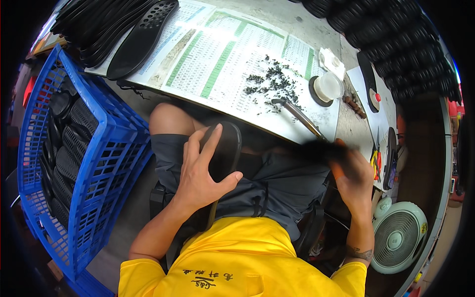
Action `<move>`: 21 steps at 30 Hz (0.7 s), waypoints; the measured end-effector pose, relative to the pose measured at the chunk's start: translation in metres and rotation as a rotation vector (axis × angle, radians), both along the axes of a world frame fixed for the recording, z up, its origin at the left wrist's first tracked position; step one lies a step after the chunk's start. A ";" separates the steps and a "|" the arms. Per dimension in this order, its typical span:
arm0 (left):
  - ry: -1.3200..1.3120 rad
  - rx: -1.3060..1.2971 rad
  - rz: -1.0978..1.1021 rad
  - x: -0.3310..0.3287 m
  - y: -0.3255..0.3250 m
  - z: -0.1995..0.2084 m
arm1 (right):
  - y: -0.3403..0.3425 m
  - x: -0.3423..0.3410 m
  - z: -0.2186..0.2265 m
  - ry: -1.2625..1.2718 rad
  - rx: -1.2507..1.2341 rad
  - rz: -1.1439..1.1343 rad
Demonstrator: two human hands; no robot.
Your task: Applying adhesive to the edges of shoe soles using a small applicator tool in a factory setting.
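Observation:
My left hand [200, 171] holds a black shoe sole [225, 153] upright over my lap, fingers and thumb spread across its face and edge. At the table's right front edge, my right hand [354, 173] is closed round a dark, fuzzy-looking thing [319, 150], perhaps a brush; motion blur hides its kind. Just beyond it, a metal tool [299, 119] with a hooked tip lies on the table. Black crumbs [274, 81] are scattered around that tip, on printed sheets with green bands [217, 59].
A blue plastic crate [94, 143] full of black soles stands at my left. Stacked soles [106, 24] lie at the back left, more [381, 34] at the back right. Right of the crumbs sit a round white container [328, 86] and scissors [376, 158]. A pale green fan [398, 237] stands lower right.

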State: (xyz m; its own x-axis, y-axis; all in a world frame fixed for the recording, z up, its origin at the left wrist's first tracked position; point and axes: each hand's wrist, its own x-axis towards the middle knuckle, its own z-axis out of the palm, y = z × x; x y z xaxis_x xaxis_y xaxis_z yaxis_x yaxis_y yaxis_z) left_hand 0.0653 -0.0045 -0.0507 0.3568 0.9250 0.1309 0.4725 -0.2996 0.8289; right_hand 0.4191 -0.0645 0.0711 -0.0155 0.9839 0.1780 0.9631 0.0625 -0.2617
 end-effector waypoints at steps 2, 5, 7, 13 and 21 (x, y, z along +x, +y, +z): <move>0.000 -0.005 0.000 0.000 0.000 0.000 | 0.000 0.000 0.000 0.007 0.001 -0.007; 0.006 0.001 0.001 -0.001 -0.001 0.000 | -0.001 -0.001 0.001 0.020 -0.009 -0.021; 0.007 0.003 0.003 -0.001 -0.001 0.000 | -0.001 -0.002 0.002 0.019 -0.003 -0.022; 0.001 -0.002 -0.003 0.000 -0.001 0.000 | -0.002 -0.002 0.001 0.012 -0.008 -0.007; 0.010 -0.006 -0.002 -0.001 -0.001 0.001 | -0.003 -0.003 0.001 0.013 -0.030 -0.018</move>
State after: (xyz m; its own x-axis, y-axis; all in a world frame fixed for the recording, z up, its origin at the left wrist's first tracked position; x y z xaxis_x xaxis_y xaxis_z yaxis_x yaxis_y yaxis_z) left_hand 0.0643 -0.0058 -0.0501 0.3595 0.9252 0.1216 0.4799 -0.2951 0.8262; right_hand 0.4161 -0.0677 0.0718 0.0048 0.9888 0.1490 0.9605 0.0369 -0.2757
